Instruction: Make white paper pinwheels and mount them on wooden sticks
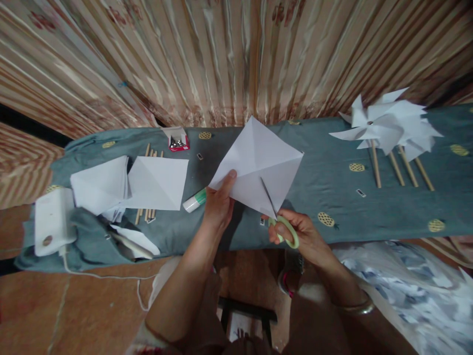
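Observation:
A square of white paper (254, 153) with diagonal creases is held up over the table, one corner pointing away from me. My left hand (219, 202) pinches its left side, thumb on top and fingers underneath. Scissors (290, 234) with light green handles are in my right hand (295, 229), fingers through the loops. One blade lies over the paper at its near right edge, pointing toward the middle; the other blade is hidden beneath. A glue stick (194, 201) with a green and white body lies beside my left hand.
Several paper pinwheels (391, 125) on wooden sticks lie at the right. At the left are creased paper sheets (158, 182), wooden sticks (148, 214), a red box of pins (178, 142) and a white power device (54, 222) with a cord. A curtain (229, 64) hangs behind the cloth-covered table (325, 182).

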The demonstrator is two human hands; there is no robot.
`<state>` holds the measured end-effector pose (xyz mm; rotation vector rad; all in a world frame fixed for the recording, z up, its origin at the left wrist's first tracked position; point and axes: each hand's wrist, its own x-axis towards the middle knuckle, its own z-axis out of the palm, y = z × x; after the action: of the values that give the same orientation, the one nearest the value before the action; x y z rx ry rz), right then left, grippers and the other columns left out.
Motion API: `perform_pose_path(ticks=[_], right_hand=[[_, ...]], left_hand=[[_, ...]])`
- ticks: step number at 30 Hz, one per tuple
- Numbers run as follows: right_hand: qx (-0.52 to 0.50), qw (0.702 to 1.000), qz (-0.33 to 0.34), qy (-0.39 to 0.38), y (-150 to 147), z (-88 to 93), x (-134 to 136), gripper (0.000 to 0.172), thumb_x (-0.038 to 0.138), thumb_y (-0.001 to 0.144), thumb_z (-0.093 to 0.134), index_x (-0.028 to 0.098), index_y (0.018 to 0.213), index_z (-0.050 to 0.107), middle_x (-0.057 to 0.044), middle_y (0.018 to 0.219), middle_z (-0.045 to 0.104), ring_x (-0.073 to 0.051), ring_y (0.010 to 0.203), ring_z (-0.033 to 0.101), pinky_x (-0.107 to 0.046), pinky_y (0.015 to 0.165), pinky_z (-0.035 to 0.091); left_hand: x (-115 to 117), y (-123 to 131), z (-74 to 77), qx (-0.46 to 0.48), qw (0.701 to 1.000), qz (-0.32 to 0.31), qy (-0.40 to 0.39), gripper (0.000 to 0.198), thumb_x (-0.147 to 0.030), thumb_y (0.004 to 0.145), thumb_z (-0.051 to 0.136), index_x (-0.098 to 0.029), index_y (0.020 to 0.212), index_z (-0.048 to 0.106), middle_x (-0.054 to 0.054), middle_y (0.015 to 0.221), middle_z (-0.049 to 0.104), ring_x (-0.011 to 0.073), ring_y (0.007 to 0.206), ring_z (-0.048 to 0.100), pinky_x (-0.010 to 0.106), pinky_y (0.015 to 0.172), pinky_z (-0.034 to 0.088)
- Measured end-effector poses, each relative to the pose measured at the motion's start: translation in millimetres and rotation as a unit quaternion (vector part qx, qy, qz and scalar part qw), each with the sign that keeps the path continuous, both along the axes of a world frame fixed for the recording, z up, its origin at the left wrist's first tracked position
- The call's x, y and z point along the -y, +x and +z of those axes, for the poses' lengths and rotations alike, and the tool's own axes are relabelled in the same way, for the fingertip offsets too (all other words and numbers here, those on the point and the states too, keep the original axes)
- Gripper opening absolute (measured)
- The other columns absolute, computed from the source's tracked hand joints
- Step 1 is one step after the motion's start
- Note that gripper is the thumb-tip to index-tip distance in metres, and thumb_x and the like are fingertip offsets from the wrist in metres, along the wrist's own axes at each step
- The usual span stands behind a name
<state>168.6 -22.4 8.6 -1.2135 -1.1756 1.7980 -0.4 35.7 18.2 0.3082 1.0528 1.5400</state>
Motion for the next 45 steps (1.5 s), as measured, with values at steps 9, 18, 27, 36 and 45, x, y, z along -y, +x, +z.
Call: perform_pose_path(ticks=[9,18,27,36,45], right_hand=[[-0.005,1.000,-0.011,-0.018,-1,2.2,0,0.044,0.059,0.071,0.074,0.018,0.081,0.066,0.002,0.057,0.061,-0.009,0.049,0.051,-0.023,0.051,0.044],[0.002,1.000,0.013,-0.028,0,0.6,1,0.050,0.062,0.071,0.074,0.017,0.091,0.068,0.001,0.061,0.062,-0.010,0.052,0.052,-0.024,0.053,0.045],[0.006,0.992,0.119,-0.038,35,13.9,6,0.058,0.067,0.074,0.069,0.016,0.101,0.067,-0.004,0.072,0.067,-0.014,0.060,0.059,-0.027,0.057,0.047],[0.041,0.971,-0.207,0.109,80,3.0,-3,0.049,0.061,0.068,0.076,0.025,0.099,0.069,-0.002,0.076,0.069,-0.016,0.062,0.060,-0.029,0.057,0.049],[0.104,0.962,-0.219,0.129,59,6.4,-13,0.042,0.034,0.054,0.088,0.023,0.089,0.067,0.005,0.069,0.067,-0.011,0.059,0.057,-0.024,0.055,0.047]], left_hand=[[2,0,1.4,0.002,1.000,-0.006,0.000,0.031,-0.024,0.068,0.083,-0.021,0.096,0.071,0.005,0.107,0.075,0.0268,0.121,0.061,0.032,0.094,0.054],[0,1,1.2,0.015,1.000,0.007,-0.004,0.028,-0.017,0.069,0.081,-0.015,0.094,0.069,0.007,0.099,0.075,0.0228,0.104,0.068,0.027,0.086,0.055],[-8,-19,-0.9,0.018,0.999,0.037,0.024,0.030,-0.020,0.060,0.087,-0.015,0.086,0.072,0.002,0.087,0.076,0.0156,0.081,0.071,0.029,0.088,0.056],[1,-21,-5.0,-0.041,0.999,-0.034,0.006,0.035,-0.026,0.052,0.090,-0.014,0.079,0.073,0.006,0.085,0.075,0.0200,0.079,0.070,0.031,0.076,0.056],[22,-5,-16.4,-0.109,0.967,-0.225,-0.048,0.034,-0.032,0.053,0.088,-0.013,0.078,0.075,0.007,0.081,0.075,0.0191,0.071,0.067,0.031,0.070,0.051]])
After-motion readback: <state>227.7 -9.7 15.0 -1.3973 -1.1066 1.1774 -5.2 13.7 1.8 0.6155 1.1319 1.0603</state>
